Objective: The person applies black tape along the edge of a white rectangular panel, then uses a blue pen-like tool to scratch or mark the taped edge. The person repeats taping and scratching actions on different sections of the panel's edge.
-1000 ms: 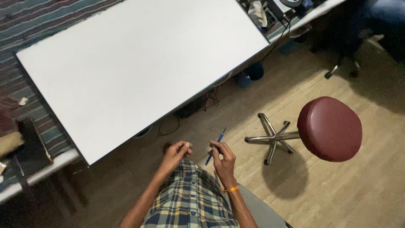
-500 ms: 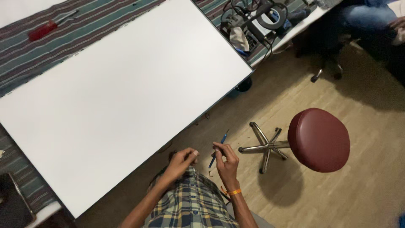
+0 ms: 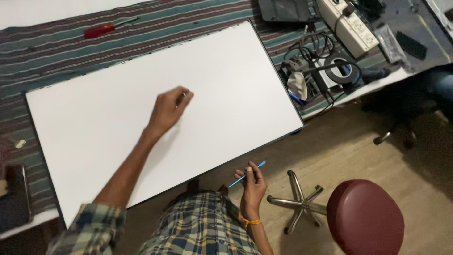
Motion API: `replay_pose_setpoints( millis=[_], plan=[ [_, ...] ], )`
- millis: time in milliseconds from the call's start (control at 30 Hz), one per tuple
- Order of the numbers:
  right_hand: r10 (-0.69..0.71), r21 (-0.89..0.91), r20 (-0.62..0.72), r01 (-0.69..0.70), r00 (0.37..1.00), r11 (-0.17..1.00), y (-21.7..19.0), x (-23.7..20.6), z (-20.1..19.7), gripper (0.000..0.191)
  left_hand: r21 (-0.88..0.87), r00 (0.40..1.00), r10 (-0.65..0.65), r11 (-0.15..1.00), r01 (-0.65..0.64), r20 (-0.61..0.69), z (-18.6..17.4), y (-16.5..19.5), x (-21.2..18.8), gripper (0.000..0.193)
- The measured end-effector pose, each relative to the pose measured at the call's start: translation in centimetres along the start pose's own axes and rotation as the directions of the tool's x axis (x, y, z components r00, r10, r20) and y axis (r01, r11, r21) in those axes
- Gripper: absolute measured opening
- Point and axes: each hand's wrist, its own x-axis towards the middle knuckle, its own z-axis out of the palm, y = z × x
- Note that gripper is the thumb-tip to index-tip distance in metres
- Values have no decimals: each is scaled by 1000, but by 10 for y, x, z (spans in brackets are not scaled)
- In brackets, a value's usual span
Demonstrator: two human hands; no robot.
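A large white flat panel (image 3: 94, 127) lies on a striped cloth (image 3: 56, 61) over the table. My left hand (image 3: 169, 109) reaches out above the middle of the panel with its fingers curled. Whether they pinch something small is unclear. My right hand (image 3: 252, 186) stays close to my body below the panel's near edge. It grips a thin blue stick-like tool (image 3: 247, 174) that points up and to the right.
A red-handled screwdriver (image 3: 100, 30) lies on the cloth beyond the panel. At the right end of the table sit a white power strip (image 3: 349, 26), cables and a black tape roll (image 3: 342, 67). A maroon stool (image 3: 365, 217) stands on the wooden floor to my right.
My left hand has left my lap and stretched out over the white panel. The right hand still holds the blue tool. The view has shifted toward the table.
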Motion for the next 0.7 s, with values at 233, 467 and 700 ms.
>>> replay_pose_setpoints(
  millis=[233,467,700],
  plan=[
    [228,11,89,-230,970,973,21,18,24,39,341,990,-5,939,53,-142,-60,-40,147,35],
    [282,82,-158,-272,946,959,43,10,33,31,409,928,-362,863,295,94,-67,-66,193,49],
    [236,137,-255,-206,938,969,35,1,42,26,263,903,-394,902,343,172,-83,-77,195,52]
  ],
)
